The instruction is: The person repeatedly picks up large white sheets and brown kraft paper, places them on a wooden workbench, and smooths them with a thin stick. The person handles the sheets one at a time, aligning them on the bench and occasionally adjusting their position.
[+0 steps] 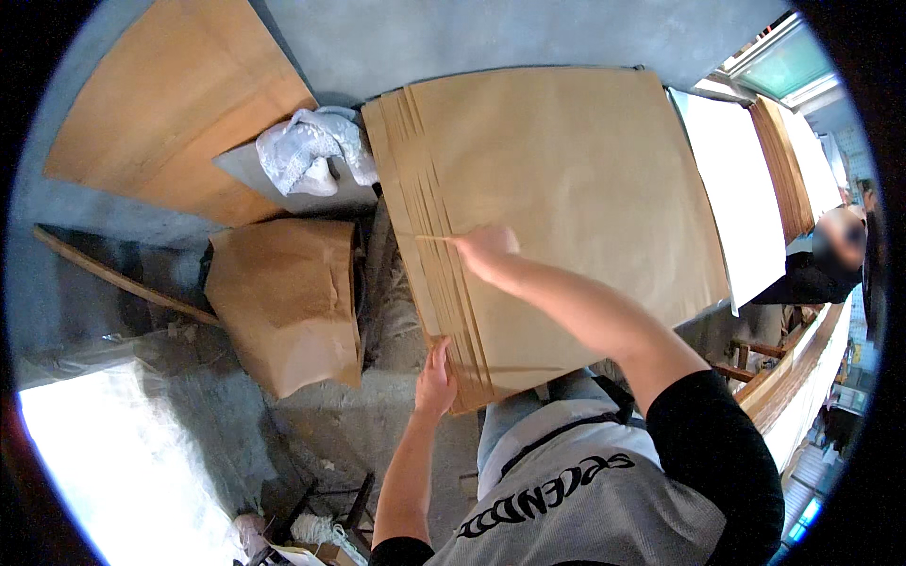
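Note:
A large stack of brown kraft paper sheets (pixel 576 189) lies before me, its left edges fanned out in narrow steps. Over these steps, my right hand (pixel 486 250) is closed round a thin tan stick (pixel 434 238) that points left across the paper. What the stick is exactly, I cannot make out. Lower down, at the near left edge of the stack, my left hand (pixel 435 379) has its fingers closed on the paper edge. Its fingertips are partly hidden.
White sheets (pixel 731 179) adjoin the stack on the right, near a person in black (pixel 802 278). A brown paper-covered bundle (pixel 283 297) stands at left, below a white patterned cloth (pixel 307 151). A wooden board (pixel 175 108) leans on the grey wall (pixel 491 36). A curved wooden strip (pixel 123 274) juts out at left.

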`<state>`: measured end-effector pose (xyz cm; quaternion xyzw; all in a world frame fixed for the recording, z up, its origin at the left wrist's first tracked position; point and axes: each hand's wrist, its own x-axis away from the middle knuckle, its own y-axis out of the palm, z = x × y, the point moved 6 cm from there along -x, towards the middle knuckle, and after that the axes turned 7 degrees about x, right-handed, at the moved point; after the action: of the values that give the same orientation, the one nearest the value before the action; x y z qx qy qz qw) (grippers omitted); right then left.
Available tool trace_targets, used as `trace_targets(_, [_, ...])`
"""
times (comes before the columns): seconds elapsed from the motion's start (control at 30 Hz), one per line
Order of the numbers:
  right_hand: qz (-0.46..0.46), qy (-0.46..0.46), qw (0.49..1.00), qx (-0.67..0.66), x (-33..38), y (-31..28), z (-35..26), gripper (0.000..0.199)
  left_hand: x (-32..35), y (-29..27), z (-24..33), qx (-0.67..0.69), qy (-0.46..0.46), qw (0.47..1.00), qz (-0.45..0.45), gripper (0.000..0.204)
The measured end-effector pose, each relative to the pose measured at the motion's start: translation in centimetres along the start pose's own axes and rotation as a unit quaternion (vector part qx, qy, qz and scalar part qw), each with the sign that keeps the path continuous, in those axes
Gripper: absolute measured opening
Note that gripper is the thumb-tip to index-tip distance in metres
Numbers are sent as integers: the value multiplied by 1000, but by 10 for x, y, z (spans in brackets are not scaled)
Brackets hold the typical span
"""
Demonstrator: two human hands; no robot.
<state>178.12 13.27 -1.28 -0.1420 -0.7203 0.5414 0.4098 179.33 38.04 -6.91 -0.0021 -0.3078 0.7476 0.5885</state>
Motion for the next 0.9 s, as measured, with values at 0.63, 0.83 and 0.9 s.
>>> trace_targets(0.63, [84,-15,996,-2,27,-3,100,21,5,-6,2,-10,-2,1000,18,57])
trace_targets(0.83, [-7,-47,999,14,6,-15,-9,29,-3,-5,4,26,27,999,7,56])
trace_targets(0.9, [-5,-79,997,-13,14,2,-15,30,0,-3,2,-17,33,999,14,57])
